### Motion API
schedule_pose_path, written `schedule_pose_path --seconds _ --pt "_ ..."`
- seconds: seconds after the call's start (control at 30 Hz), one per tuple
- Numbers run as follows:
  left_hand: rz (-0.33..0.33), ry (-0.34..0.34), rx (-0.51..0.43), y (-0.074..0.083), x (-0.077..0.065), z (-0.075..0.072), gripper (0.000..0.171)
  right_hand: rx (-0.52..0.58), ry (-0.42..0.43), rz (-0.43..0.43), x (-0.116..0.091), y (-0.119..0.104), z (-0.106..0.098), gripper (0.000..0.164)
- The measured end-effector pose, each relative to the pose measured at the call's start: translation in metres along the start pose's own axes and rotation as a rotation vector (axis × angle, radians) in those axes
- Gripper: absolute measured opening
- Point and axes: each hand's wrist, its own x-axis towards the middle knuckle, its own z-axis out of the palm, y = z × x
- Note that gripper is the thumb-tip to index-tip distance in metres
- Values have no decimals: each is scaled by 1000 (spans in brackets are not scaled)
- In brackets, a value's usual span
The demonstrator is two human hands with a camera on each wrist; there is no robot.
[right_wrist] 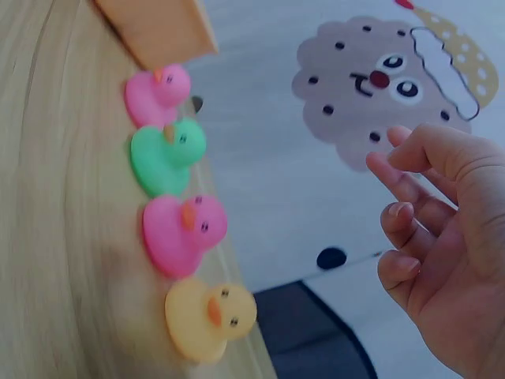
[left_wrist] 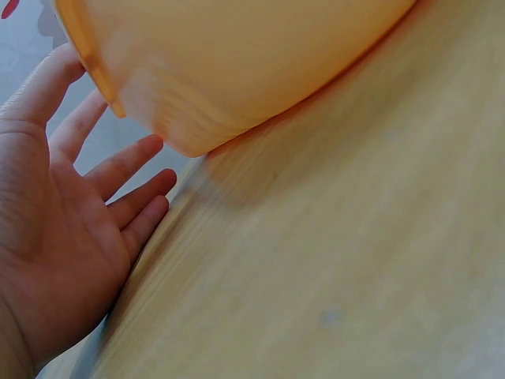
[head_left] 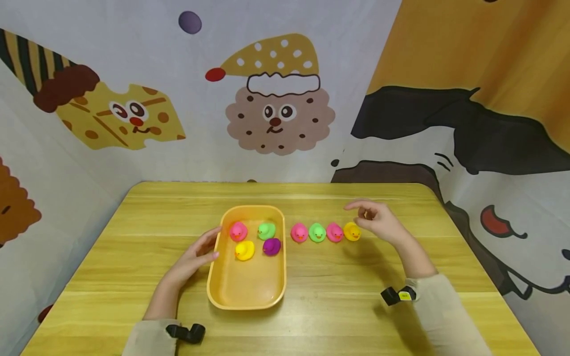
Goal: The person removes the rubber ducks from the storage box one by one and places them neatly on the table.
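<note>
An orange tray (head_left: 247, 291) stands on the table, holding a pink duck (head_left: 238, 231), a green duck (head_left: 266, 231), a yellow duck (head_left: 244, 250) and a purple duck (head_left: 271, 246). My left hand (head_left: 196, 257) rests against its left side with spread, relaxed fingers, thumb at the rim. Right of the tray runs a row of rubber ducks: pink (head_left: 300, 232), green (right_wrist: 168, 156), another pink (right_wrist: 185, 235) and an orange-yellow duck (right_wrist: 210, 320) at the right end. Above that last duck hovers my right hand (head_left: 376, 220), fingers loosely bent around nothing.
The ducks and tray sit on a wood-grain table (head_left: 320, 306). Behind its far edge hangs a cloth (head_left: 196, 99) printed with cartoon figures. A black wrist strap (head_left: 398, 295) is on the right sleeve, another (head_left: 186, 333) on the left.
</note>
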Motion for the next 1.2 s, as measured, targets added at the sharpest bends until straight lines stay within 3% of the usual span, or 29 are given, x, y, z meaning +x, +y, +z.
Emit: schedule_pose_path --seconds 0.47,0.77,1.2 --pt "-8 8 22 1 0 -1 62 19 70 -132 7 -36 32 28" --pt "-6 8 18 1 0 -1 62 67 74 -121 13 -63 59 27" --pt "-2 2 1 2 0 0 61 121 59 -85 24 -83 102 24"
